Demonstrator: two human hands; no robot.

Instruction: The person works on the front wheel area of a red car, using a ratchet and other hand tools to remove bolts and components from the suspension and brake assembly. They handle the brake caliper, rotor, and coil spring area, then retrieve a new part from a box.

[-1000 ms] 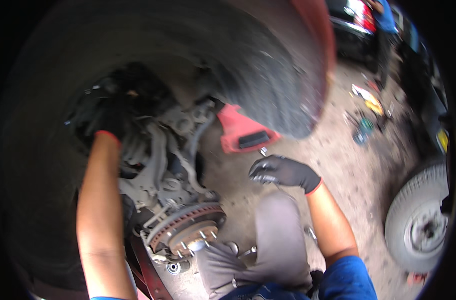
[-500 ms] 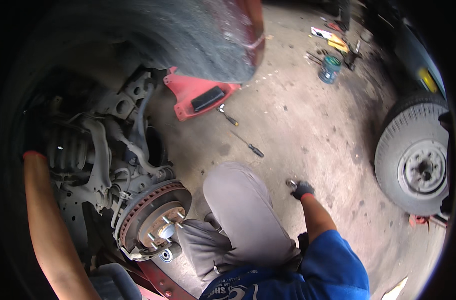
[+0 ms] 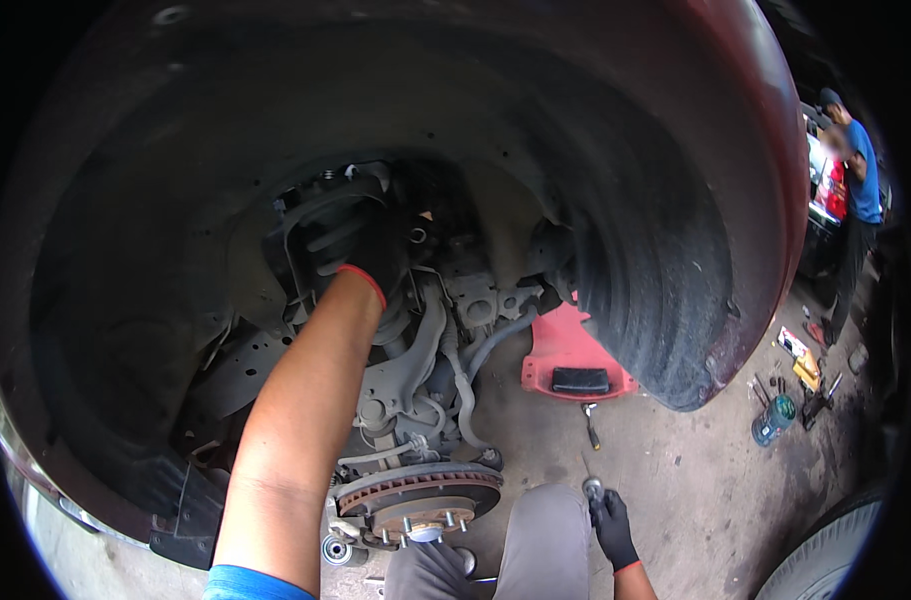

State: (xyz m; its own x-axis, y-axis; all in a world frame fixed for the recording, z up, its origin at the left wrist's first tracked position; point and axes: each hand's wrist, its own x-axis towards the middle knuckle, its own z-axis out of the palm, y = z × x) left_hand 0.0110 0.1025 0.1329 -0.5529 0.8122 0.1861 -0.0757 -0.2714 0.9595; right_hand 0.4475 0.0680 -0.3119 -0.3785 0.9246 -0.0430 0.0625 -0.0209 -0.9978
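Note:
My left hand in a black, red-cuffed glove reaches high into the wheel well, at the dark upper part of the suspension; its fingers blend into the shadow. Below it are grey suspension arms and the brake disc with exposed studs. Low at the right, my right hand, also gloved, is closed on a metal tool, probably a wrench, only partly visible, beside my grey-clad knee.
A red plastic panel lies on the floor with a ratchet below it. Farther right are a teal container, scattered tools, a wheel and a person in blue by another car. An oil filter sits near the disc.
My view has swung up and left into the wheel well. My right hand, low by the floor half a second ago, now holds the metal tool nearer my knee. My left hand stays among the suspension parts.

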